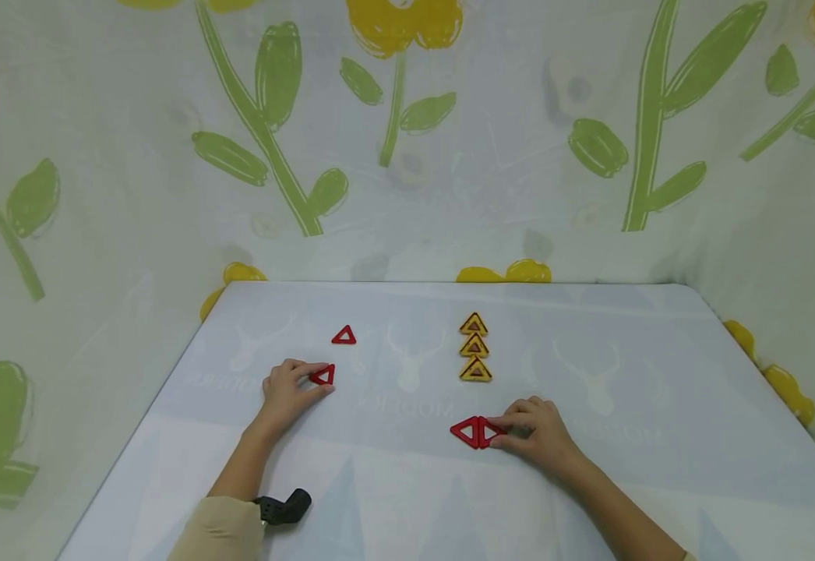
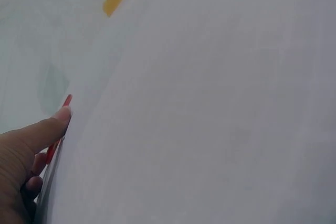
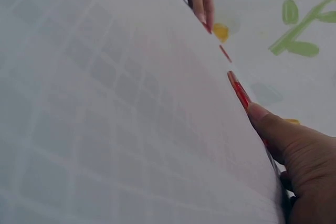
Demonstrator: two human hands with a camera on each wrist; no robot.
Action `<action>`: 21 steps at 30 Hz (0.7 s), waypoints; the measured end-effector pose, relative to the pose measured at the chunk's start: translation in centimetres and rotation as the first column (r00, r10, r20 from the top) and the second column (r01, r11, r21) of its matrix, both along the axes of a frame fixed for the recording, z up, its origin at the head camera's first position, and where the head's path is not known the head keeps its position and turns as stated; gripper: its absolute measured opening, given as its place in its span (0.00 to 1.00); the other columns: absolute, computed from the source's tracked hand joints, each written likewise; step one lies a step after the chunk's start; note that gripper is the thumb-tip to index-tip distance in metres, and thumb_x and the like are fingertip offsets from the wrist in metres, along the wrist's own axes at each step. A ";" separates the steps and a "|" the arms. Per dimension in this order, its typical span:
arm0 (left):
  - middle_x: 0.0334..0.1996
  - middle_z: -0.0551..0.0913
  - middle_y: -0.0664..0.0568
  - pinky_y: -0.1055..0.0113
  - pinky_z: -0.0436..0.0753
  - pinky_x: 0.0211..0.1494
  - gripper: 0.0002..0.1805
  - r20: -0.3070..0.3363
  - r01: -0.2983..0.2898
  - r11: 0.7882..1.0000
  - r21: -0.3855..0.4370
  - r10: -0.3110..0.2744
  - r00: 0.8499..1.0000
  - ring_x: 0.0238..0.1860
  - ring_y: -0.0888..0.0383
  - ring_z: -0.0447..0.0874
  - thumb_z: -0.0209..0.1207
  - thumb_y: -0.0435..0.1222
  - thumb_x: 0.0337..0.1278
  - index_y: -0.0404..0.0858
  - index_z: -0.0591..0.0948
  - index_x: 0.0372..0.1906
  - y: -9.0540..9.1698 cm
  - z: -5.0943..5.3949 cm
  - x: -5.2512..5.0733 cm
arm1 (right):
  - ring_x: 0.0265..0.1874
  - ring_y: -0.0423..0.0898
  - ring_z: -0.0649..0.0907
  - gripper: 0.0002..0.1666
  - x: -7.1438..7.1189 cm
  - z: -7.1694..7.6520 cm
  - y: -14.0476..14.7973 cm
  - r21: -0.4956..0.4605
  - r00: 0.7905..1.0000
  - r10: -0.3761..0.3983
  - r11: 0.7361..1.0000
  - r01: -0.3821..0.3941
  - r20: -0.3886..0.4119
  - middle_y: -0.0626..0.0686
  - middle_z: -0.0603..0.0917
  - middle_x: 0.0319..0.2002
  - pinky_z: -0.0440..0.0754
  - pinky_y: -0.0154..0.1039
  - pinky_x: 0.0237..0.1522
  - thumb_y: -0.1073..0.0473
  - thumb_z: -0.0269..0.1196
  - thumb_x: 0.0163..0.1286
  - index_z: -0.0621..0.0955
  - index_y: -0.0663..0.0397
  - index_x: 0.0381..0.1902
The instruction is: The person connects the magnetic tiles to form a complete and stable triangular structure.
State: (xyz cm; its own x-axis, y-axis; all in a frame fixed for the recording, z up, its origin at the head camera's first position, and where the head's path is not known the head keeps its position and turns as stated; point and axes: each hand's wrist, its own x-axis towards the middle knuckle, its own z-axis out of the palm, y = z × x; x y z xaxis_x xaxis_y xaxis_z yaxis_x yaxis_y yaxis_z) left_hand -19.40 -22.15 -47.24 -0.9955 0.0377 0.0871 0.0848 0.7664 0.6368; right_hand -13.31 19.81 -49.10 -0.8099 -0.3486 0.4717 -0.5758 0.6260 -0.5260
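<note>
My left hand [image 1: 288, 396] pinches a red triangle tile [image 1: 327, 375] with a hollow middle, between thumb and fingers at the left of the table. Just beyond it lies another red triangle tile [image 1: 343, 336]. Right of centre, my right hand [image 1: 539, 436] grips a red triangle tile [image 1: 486, 439] by its edges. Its flat side meets that of a second red triangle tile [image 1: 463, 431], and the pair forms a diamond. In the right wrist view the thumb [image 3: 258, 112] lies on the red tile. The left wrist view has the thumb [image 2: 64, 114] against its tile.
Three yellow triangle tiles [image 1: 475, 370] stand in a column beyond my right hand. A black strap device [image 1: 285, 508] sits at my left wrist. The white table [image 1: 393, 483] ends at a flower-patterned cloth [image 1: 492, 179] behind and at the sides.
</note>
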 end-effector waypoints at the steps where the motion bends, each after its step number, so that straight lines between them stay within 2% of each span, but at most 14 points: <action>1: 0.49 0.72 0.40 0.44 0.54 0.55 0.26 -0.004 0.009 1.000 -0.001 -0.009 1.000 0.53 0.41 0.65 0.68 0.45 0.48 0.41 0.81 0.55 0.2 0.0 0.0 | 0.31 0.34 0.71 0.16 0.0 0.0 0.0 0.000 1.000 0.001 1.000 -0.001 0.005 0.36 0.78 0.27 0.64 0.36 0.36 0.55 0.76 0.43 0.89 0.46 0.35; 12: 0.46 0.73 0.44 0.46 0.55 0.55 0.24 -0.001 0.074 0.997 0.002 -0.074 0.997 0.51 0.45 0.66 0.68 0.42 0.48 0.44 0.82 0.54 2.3 0.0 0.0 | 0.32 0.34 0.71 0.16 0.0 0.0 -0.1 -0.002 1.000 0.012 1.000 -0.012 0.009 0.36 0.78 0.28 0.64 0.37 0.37 0.54 0.76 0.44 0.89 0.46 0.35; 21: 0.45 0.72 0.46 0.47 0.56 0.54 0.23 -0.002 0.146 0.989 0.004 -0.146 0.989 0.50 0.47 0.65 0.68 0.41 0.48 0.44 0.82 0.53 4.3 0.2 -0.5 | 0.31 0.34 0.71 0.16 0.0 0.2 0.1 0.003 1.000 0.008 1.000 -0.008 -0.014 0.36 0.78 0.27 0.64 0.37 0.36 0.55 0.76 0.42 0.89 0.47 0.34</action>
State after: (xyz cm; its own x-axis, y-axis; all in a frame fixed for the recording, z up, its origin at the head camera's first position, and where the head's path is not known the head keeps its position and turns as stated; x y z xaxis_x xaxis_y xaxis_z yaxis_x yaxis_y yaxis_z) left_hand -19.88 -17.89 -47.07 -0.9791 0.1827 0.0888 0.1966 0.7429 0.6398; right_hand -13.34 19.91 -48.92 -0.8006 -0.3564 0.4817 -0.5879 0.6229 -0.5161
